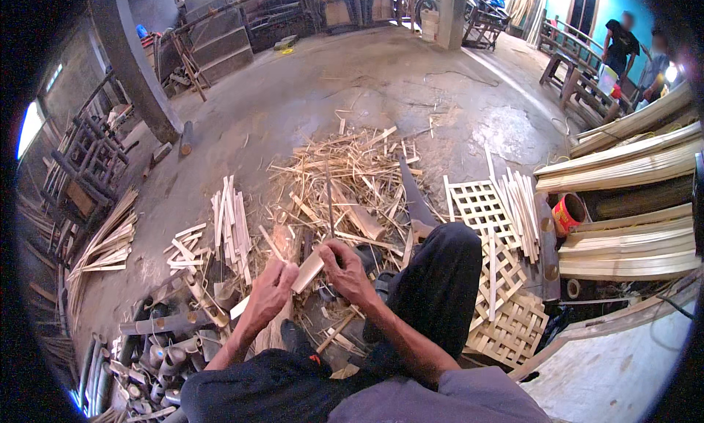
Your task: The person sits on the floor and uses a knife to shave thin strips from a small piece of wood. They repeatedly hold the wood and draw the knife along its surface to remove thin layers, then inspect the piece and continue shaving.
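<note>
My left hand is closed around a pale split bamboo strip, which slants from the lower left up toward my right hand. Closed as well, my right hand meets the strip's upper end. From that fist a long, thin, dark knife blade points away from me; its handle is hidden in the fingers. Below and beyond both hands, a heap of bamboo shavings covers the floor. A thicker bamboo piece lies between my legs, partly hidden by my left forearm.
Bundles of cut strips lie to the left, with dark bamboo tube offcuts nearer. Woven lattice panels rest right of my knee, beside a red tin and long slat stacks. Two people are at the far right.
</note>
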The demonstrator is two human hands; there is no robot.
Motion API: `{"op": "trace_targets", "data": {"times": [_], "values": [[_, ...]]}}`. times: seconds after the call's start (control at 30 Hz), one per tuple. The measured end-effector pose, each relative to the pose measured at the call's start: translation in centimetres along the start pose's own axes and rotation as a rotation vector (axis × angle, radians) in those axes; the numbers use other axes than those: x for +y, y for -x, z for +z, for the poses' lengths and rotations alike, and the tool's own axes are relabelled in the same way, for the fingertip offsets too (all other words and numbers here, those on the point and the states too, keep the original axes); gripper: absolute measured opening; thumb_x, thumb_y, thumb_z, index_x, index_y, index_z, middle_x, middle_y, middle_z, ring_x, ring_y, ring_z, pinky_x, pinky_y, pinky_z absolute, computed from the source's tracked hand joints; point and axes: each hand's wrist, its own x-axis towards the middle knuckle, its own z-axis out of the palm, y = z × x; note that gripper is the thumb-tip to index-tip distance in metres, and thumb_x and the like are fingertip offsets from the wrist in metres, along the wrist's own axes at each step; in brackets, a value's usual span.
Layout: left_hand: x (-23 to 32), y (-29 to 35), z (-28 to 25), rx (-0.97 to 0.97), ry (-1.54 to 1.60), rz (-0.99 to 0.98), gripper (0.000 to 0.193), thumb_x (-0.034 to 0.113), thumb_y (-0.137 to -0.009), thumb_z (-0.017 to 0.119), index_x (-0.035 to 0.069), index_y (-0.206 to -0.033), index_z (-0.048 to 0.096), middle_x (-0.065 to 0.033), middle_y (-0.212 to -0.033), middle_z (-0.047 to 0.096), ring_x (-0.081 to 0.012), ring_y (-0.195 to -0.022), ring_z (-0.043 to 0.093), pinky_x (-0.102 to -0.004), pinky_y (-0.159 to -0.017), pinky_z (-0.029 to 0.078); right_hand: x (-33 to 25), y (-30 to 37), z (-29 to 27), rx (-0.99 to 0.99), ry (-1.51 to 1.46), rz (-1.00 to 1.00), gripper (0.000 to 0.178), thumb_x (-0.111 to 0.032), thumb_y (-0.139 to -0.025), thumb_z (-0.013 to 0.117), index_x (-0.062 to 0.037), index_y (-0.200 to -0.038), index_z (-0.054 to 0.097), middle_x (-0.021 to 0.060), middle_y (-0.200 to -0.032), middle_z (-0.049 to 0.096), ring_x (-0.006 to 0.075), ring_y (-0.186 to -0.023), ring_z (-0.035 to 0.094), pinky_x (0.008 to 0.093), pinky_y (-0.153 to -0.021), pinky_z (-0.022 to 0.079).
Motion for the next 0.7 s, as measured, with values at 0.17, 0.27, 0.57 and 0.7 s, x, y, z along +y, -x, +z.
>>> {"op": "trace_targets", "data": {"times": [0.17, 0.27, 0.57, 0.7], "values": [[1.2, 0.0, -1.7, 0.148, 0.133, 0.034, 0.03, 0.025, -0.092, 0.048, -0.003, -0.085, 0.058, -0.0112, -0.07, 0.055, -0.0183, -0.068, 0.051, -0.0339, -0.065, 0.042, 0.2, 0.6, 0.2, 0.051, 0.136, -0.054, 0.061, -0.02, -0.094, 0.057, -0.0107, -0.146, 0.028, 0.0081, -0.087, 0.058, 0.0147, -0.073, 0.053, 0.0274, -0.068, 0.046], [-0.3, -0.6, -2.6, 0.237, 0.206, 0.089, 0.03, 0.025, -0.089, 0.049, -0.002, -0.077, 0.05, -0.0042, -0.065, 0.042, -0.0142, -0.066, 0.039, -0.0309, -0.06, 0.036, 0.3, 0.3, 1.4, -0.016, 0.222, -0.171, 0.066, -0.019, -0.093, 0.056, -0.0109, -0.149, 0.022, 0.0181, -0.11, 0.059, 0.021, -0.091, 0.057, 0.0313, -0.082, 0.046], [-2.5, -2.4, -3.2, 0.4, 0.448, -0.087, 0.045, 0.034, -0.096, 0.04, 0.003, -0.064, 0.039, -0.0028, -0.059, 0.036, -0.0159, -0.058, 0.034, -0.0339, -0.057, 0.03, 8.1, 1.4, 2.6, -0.221, 0.278, 0.163, 0.055, -0.021, -0.095, 0.055, -0.0115, -0.145, 0.035, 0.0017, -0.084, 0.059, 0.01, -0.072, 0.055, 0.0257, -0.065, 0.046], [-6.7, -3.6, -2.6, 0.574, 0.706, -0.019, 0.039, 0.031, -0.1, 0.033, 0.007, -0.073, 0.049, -0.0005, -0.072, 0.048, -0.0125, -0.069, 0.04, -0.0295, -0.066, 0.032, 8.0, 1.2, 3.5, -0.335, 0.101, 0.489, 0.05, -0.017, -0.095, 0.054, -0.013, -0.143, 0.04, -0.0056, -0.07, 0.051, 0.0052, -0.056, 0.047, 0.0227, -0.049, 0.042]]}}
